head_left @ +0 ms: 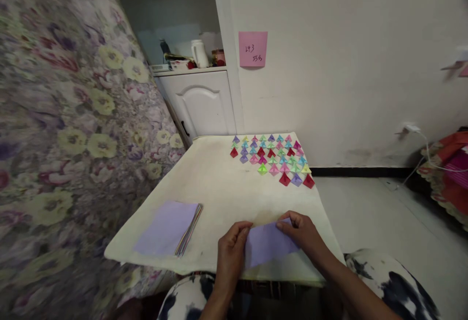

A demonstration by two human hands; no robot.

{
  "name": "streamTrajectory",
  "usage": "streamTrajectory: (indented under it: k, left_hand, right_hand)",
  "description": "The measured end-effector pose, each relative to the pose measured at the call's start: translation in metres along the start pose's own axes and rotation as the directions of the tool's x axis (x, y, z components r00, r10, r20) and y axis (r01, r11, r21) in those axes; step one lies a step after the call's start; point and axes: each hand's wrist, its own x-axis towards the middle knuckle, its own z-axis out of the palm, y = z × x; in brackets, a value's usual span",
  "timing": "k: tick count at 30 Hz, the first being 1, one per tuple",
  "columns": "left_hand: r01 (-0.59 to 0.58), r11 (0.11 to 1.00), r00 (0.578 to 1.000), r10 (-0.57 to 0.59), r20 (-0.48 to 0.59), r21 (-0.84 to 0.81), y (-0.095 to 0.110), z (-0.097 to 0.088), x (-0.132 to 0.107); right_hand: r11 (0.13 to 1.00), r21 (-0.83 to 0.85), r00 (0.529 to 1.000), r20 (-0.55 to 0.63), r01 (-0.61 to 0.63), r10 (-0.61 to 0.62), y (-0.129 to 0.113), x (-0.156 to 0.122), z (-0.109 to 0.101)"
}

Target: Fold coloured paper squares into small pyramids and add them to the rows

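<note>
A purple sheet of paper (269,244) is held between my two hands near the front edge of the table. It looks folded into a rectangle. My left hand (233,249) pinches its upper left corner between thumb and fingers. At the upper right corner, the thumb and fingers of my right hand (300,232) are closed on the paper. To the left lies a stack of coloured paper (166,230) with a purple sheet on top. Several rows of small folded paper pieces (271,154) in many colours cover the table's far right part.
The cream-covered table (219,178) stands against a wall with a pink note (253,49) on it. A floral curtain (91,139) hangs along the left. Behind is a white cabinet (201,103) with a white jug (199,53) on its shelf.
</note>
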Motion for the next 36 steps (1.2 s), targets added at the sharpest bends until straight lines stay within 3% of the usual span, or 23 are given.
streamTrajectory:
  k: [5,12,14,16,18,20,21,23,24,26,28,31,36]
  left_hand:
    - [0.103,0.987,0.995,-0.104,0.002,-0.125,-0.001,0.000,-0.001]
    - [0.107,0.986,0.993,-0.113,-0.038,-0.131,-0.002,-0.001,0.001]
    - [0.066,0.993,0.993,-0.075,-0.090,-0.094,-0.004,-0.003,0.003]
    - [0.020,0.997,0.985,-0.031,-0.168,-0.071,-0.005,-0.004,0.004]
    - [0.017,0.994,0.986,-0.035,-0.165,-0.109,-0.006,-0.003,0.003]
    - [0.104,0.965,0.994,-0.109,-0.007,-0.242,-0.007,0.003,-0.001]
    - [0.210,0.920,0.976,-0.178,0.123,-0.331,-0.006,0.007,-0.003]
    - [0.439,0.754,0.890,-0.288,0.354,-0.488,-0.004,0.016,-0.008]
    - [0.506,0.668,0.854,-0.297,0.427,-0.546,-0.003,0.021,-0.010]
    - [0.547,0.557,0.831,-0.274,0.484,-0.624,0.002,0.027,-0.013]
    - [0.506,0.523,0.859,-0.235,0.455,-0.686,0.006,0.028,-0.013]
    - [0.419,0.545,0.907,-0.210,0.366,-0.726,0.011,0.026,-0.011]
    - [0.351,0.574,0.936,-0.216,0.276,-0.739,0.008,0.021,-0.010]
  right_hand:
    - [1.000,0.023,1.000,-0.002,-0.010,0.010,-0.001,-0.001,-0.001]
    - [0.998,0.058,1.000,0.020,-0.014,0.013,-0.002,0.000,0.002]
    - [0.999,-0.011,0.999,-0.036,0.040,-0.040,-0.005,-0.002,0.002]
    - [0.979,-0.130,0.976,-0.130,0.160,-0.176,-0.011,-0.006,0.001]
    - [0.904,-0.272,0.901,-0.195,0.330,-0.388,-0.015,-0.011,0.000]
    - [0.766,-0.413,0.790,-0.156,0.493,-0.593,-0.017,-0.016,-0.001]
    - [0.682,-0.472,0.733,-0.102,0.559,-0.672,-0.017,-0.017,-0.001]
    - [0.524,-0.554,0.644,0.029,0.647,-0.764,-0.014,-0.020,0.001]
    - [0.463,-0.574,0.613,0.087,0.675,-0.786,-0.013,-0.021,0.003]
    - [0.389,-0.588,0.580,0.173,0.709,-0.796,-0.010,-0.022,0.008]
    - [0.361,-0.592,0.578,0.227,0.721,-0.784,-0.007,-0.023,0.013]
    - [0.369,-0.584,0.593,0.250,0.723,-0.765,-0.004,-0.024,0.018]
    - [0.482,-0.557,0.635,0.110,0.676,-0.765,-0.001,-0.023,0.018]
